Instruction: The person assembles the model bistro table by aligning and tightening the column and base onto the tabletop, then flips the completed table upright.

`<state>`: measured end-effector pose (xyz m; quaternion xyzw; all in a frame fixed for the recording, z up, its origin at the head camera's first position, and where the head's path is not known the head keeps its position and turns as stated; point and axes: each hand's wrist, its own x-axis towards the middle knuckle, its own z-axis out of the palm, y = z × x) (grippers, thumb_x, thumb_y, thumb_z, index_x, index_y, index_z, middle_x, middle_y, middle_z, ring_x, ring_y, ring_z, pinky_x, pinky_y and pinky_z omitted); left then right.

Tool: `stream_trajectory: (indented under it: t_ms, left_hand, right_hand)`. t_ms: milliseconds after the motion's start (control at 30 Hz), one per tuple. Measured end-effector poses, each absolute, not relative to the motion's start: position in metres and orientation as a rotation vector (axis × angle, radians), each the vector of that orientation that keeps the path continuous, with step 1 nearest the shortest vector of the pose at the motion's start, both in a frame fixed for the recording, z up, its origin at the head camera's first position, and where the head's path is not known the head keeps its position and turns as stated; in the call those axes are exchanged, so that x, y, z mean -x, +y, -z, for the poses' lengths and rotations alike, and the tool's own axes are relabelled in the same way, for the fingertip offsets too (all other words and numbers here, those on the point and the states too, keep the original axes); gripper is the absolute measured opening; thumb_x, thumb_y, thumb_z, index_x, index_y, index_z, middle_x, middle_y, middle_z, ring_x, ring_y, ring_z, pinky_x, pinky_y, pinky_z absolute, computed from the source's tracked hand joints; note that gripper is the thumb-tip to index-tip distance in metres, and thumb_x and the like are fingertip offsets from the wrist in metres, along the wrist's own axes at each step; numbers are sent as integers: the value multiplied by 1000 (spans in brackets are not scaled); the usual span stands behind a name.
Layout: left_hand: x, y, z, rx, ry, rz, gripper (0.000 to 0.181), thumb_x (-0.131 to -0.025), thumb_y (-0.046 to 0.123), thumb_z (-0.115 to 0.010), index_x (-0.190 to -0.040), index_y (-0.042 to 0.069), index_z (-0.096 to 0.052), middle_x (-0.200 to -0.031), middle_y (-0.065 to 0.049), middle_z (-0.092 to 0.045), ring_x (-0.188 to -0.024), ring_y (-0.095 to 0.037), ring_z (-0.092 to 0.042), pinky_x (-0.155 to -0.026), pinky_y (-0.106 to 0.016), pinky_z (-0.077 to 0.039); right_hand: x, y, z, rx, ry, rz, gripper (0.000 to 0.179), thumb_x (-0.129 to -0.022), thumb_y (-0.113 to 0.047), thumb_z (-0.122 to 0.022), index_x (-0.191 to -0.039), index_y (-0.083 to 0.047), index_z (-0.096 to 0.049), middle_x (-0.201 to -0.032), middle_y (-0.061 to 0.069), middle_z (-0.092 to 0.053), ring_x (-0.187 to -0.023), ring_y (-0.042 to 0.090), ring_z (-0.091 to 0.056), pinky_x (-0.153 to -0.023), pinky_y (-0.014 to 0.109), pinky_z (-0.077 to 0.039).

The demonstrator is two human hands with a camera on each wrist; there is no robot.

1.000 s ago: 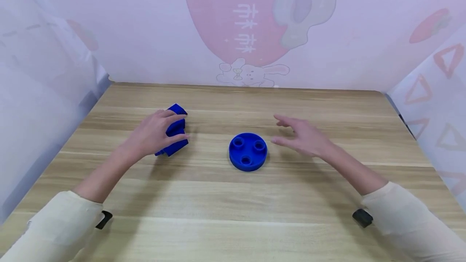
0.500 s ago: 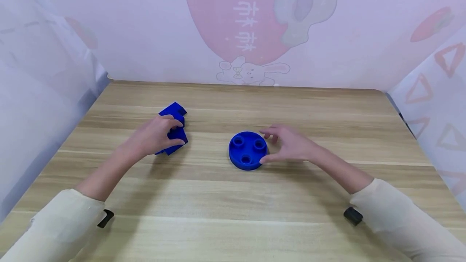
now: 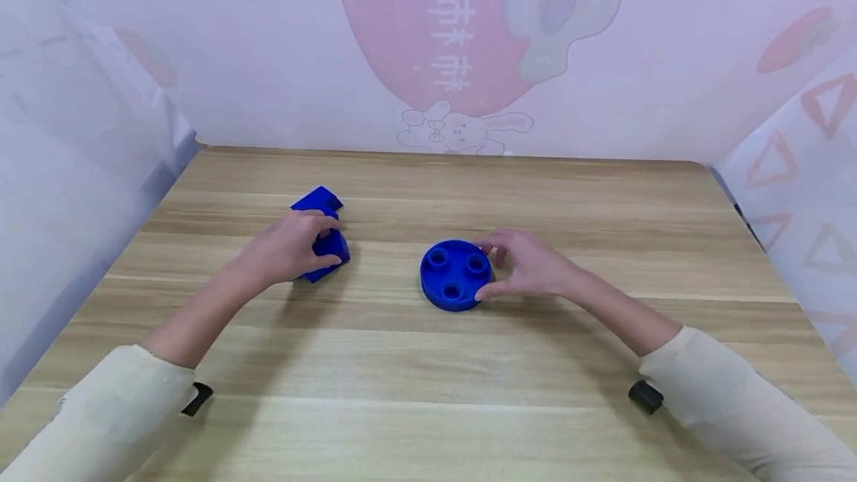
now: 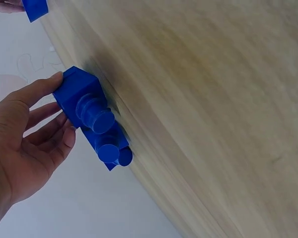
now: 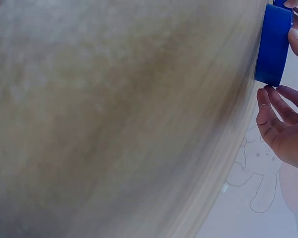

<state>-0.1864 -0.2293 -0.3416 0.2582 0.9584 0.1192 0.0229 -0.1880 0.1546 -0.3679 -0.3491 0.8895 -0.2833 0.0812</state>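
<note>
My left hand (image 3: pixel 291 244) grips an angular blue piece (image 3: pixel 318 200) left of the middle of the table, thumb on the near side and fingers across its top. In the left wrist view short round pegs (image 4: pixel 104 121) stick out of this blue piece (image 4: pixel 75 89). A round blue dish (image 3: pixel 459 271) with a raised rim and three ring-shaped sockets lies flat near the table's middle. On its right side my right hand (image 3: pixel 532 266) holds the rim between thumb and fingers. The right wrist view shows the dish (image 5: pixel 274 44) edge-on, fingertips at its side.
The wood-grain table (image 3: pixel 402 393) ends at a pale printed back panel (image 3: pixel 268 58) with a bunny drawing. White side sheets (image 3: pixel 60 169) flank it. Black straps (image 3: pixel 646 396) show below both cream sleeves (image 3: pixel 736 400).
My right hand has moved left to the dish and closed its thumb and fingers on the rim. My left hand has tightened on the blue piece, which has turned slightly.
</note>
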Motion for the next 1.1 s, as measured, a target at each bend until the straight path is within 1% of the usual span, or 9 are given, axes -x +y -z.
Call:
stream_trajectory:
  t_ms: [100, 233, 367, 500, 633, 733, 833, 1100]
  left_hand:
    - [186, -226, 339, -818, 2976, -432, 44, -86, 11, -85, -122, -9, -69, -108, -21, -72, -98, -33, -68, -89, -56, -57]
    - [186, -222, 335, -806, 2979, -525, 46, -86, 8, -85, -125, -8, -67, -109, -22, -70, -96, -33, -66, -86, -53, -58]
    - [185, -215, 331, -813, 2991, -610, 45, -85, 8, -85, -125, -5, -68, -105, -19, -68, -92, -30, -64, -81, -48, -59]
    - [185, -207, 328, -854, 3006, -712, 45, -84, 7, -86, -124, -4, -69, -102, -16, -71, -89, -28, -66, -77, -45, -59]
    - [184, -198, 325, -873, 2979, -842, 46, -85, 6, -86, -125, -7, -68, -102, -18, -73, -89, -29, -68, -76, -44, -59]
    - [184, -191, 321, -853, 2912, -981, 46, -85, 4, -85, -126, -7, -68, -100, -19, -74, -88, -30, -69, -77, -45, -60]
    - [184, -187, 319, -815, 2846, -1106, 46, -84, 3, -85, -127, -6, -69, -102, -18, -74, -89, -30, -70, -80, -45, -61]
    - [183, -175, 316, -673, 2678, -1317, 46, -87, 2, -83, -129, -3, -67, -113, -18, -73, -101, -31, -69, -93, -49, -59]
  right_hand:
    - [188, 155, 369, 1023, 2647, 884, 76, -74, -36, -95, -133, 1, -66, -110, 8, -70, -90, 22, -66, -83, 44, -55]
    - [187, 154, 369, 970, 2629, 948, 73, -72, -33, -96, -130, 1, -67, -112, 8, -72, -92, 24, -66, -83, 44, -55]
    - [187, 154, 370, 927, 2622, 995, 71, -71, -31, -97, -126, 2, -68, -115, 10, -73, -93, 26, -67, -85, 44, -55]
    - [185, 153, 371, 912, 2632, 997, 70, -70, -30, -98, -124, 2, -67, -112, 10, -73, -94, 27, -67, -87, 46, -55]
    - [186, 154, 372, 908, 2636, 992, 70, -71, -31, -97, -124, 3, -66, -112, 12, -72, -94, 26, -68, -89, 48, -54]
    - [186, 154, 373, 900, 2632, 998, 70, -71, -30, -97, -125, 3, -65, -114, 13, -72, -95, 26, -68, -90, 49, -54]
    - [186, 154, 374, 899, 2627, 1004, 70, -72, -30, -97, -125, 3, -65, -114, 13, -71, -94, 26, -68, -90, 49, -54]
    - [186, 155, 375, 890, 2617, 1005, 71, -72, -30, -97, -126, 3, -64, -114, 13, -71, -95, 26, -68, -88, 47, -54]
